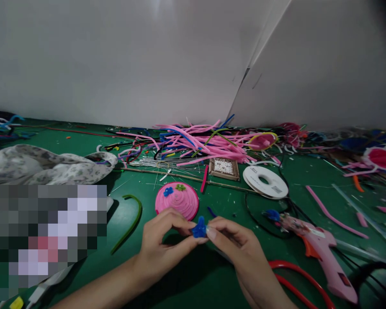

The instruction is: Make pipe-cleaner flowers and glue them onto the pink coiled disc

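Between my fingertips is a small blue pipe-cleaner shape [200, 227] with short rounded points, like a little flower. My left hand [167, 240] pinches it from the left, thumb below and forefinger above. From the right, my right hand [236, 242] grips its other side with thumb and forefinger. Just beyond my left hand lies a pink coiled pipe-cleaner disc [176, 204], carrying a blue flower [168, 191] and a green flower [180, 187]. A short dark blue pipe-cleaner piece [211, 211] lies behind my right hand.
A pink glue gun [324, 249] and red-handled scissors [304, 277] lie at right. Farther back are a white ribbon spool [265, 182], a small bead-filled box [224, 168] and a pink pipe-cleaner heap [209, 143]. A green pipe cleaner [133, 225] and floral cloth [48, 165] are left.
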A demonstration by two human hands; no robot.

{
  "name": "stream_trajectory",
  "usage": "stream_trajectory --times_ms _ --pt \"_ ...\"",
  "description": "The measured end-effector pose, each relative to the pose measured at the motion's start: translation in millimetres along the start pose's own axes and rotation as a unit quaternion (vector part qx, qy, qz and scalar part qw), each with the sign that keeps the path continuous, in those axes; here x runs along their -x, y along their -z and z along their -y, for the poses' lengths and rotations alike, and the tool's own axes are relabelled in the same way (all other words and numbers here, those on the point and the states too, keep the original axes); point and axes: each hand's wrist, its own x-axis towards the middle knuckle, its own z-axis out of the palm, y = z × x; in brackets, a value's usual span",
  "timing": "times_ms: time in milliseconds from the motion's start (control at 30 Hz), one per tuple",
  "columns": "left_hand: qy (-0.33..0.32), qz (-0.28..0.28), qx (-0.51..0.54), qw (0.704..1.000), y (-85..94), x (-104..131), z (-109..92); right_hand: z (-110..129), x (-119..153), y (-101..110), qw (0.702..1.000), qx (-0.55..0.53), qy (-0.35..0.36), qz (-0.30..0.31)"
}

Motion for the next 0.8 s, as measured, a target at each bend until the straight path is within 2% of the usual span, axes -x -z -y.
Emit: stream_trajectory --times_ms 100,300,400,500,633,800 --pt "0.017 0.025 -0.004 1.000 1.4 -2.5 0.6 0.7 -2.8 6.8 0.999 0.021 -0.003 0.025" --pt "0.039 0.180 -0.002 0.983 10.1 -10.2 5.0 3.3 -10.0 25.9 0.995 0.080 0.029 0.055" --pt "0.037 0.218 0.014 0.975 11.2 -10.6 7.1 4.8 -9.9 27.4 0.992 0.099 0.014 0.078" --pt "0.059 0.213 0.012 0.975 10.0 -9.2 7.1 5.6 -8.8 25.0 0.992 0.090 -0.010 0.091" --pt "0.098 0.172 -0.006 0.980 7.7 -8.3 5.7 5.5 -7.2 20.4 0.995 0.045 -0.045 0.080" --pt "0.094 0.147 -0.016 0.985 5.5 -6.2 7.1 4.3 -4.6 15.1 0.994 0.033 -0.081 0.063"
